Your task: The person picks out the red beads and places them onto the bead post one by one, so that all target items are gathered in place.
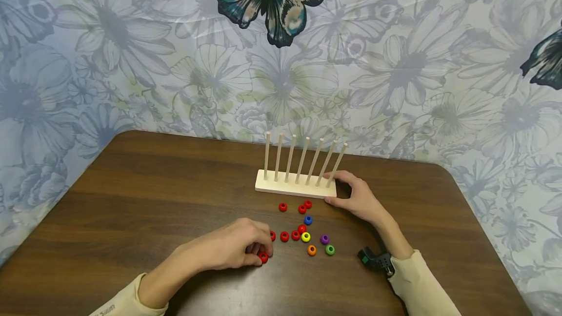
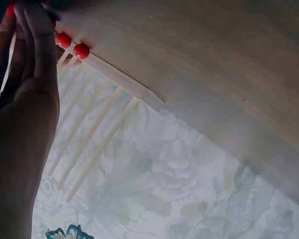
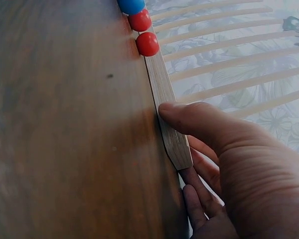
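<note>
My left hand point(image 1: 239, 245) is low over the table, its thumb and fingers pinching a red bead point(image 1: 263, 257). Another red bead point(image 1: 272, 235) peeks out just past its knuckles, partly hidden. Farther back stands a pale wooden peg rack point(image 1: 294, 188) with several upright pegs. My right hand point(image 1: 357, 199) grips the rack's right end, with the thumb on the front edge and the fingers behind, as the right wrist view shows point(image 3: 224, 144). In front of the rack lie several loose red beads point(image 1: 284, 236) and a blue bead point(image 1: 308, 220).
Right of the red beads are a yellow bead point(image 1: 306, 237), a purple bead point(image 1: 324, 239), an orange bead point(image 1: 311, 250) and a green bead point(image 1: 330, 250). A dark strap device point(image 1: 376, 261) sits at the right wrist. Behind the brown table point(image 1: 131, 189) hangs a flowered cloth point(image 1: 285, 87).
</note>
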Demonstrator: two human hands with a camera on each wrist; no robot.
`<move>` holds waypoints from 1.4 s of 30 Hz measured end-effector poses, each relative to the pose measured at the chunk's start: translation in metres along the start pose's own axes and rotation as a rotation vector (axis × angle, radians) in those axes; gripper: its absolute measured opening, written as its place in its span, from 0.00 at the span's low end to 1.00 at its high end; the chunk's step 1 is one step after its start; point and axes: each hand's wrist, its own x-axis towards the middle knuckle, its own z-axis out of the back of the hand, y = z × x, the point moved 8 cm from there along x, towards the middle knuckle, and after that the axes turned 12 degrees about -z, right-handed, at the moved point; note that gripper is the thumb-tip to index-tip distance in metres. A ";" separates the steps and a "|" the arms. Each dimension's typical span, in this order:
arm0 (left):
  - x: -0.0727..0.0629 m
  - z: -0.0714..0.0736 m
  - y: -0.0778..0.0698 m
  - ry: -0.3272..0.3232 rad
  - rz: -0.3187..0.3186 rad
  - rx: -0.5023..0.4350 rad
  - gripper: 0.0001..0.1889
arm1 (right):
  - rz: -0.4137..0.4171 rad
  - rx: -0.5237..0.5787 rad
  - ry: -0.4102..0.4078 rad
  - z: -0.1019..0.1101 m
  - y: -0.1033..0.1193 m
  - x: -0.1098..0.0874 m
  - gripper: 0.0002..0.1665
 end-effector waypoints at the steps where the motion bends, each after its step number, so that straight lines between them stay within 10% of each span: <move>1: 0.000 0.003 0.001 -0.017 -0.002 0.012 0.09 | 0.002 -0.003 -0.001 0.000 0.000 0.000 0.33; 21: -0.011 0.075 0.018 -0.423 0.053 0.117 0.13 | 0.007 -0.012 -0.012 0.003 -0.002 -0.001 0.32; 42: 0.012 0.156 0.019 -0.862 0.173 0.179 0.11 | 0.023 -0.022 -0.014 0.001 0.000 -0.001 0.32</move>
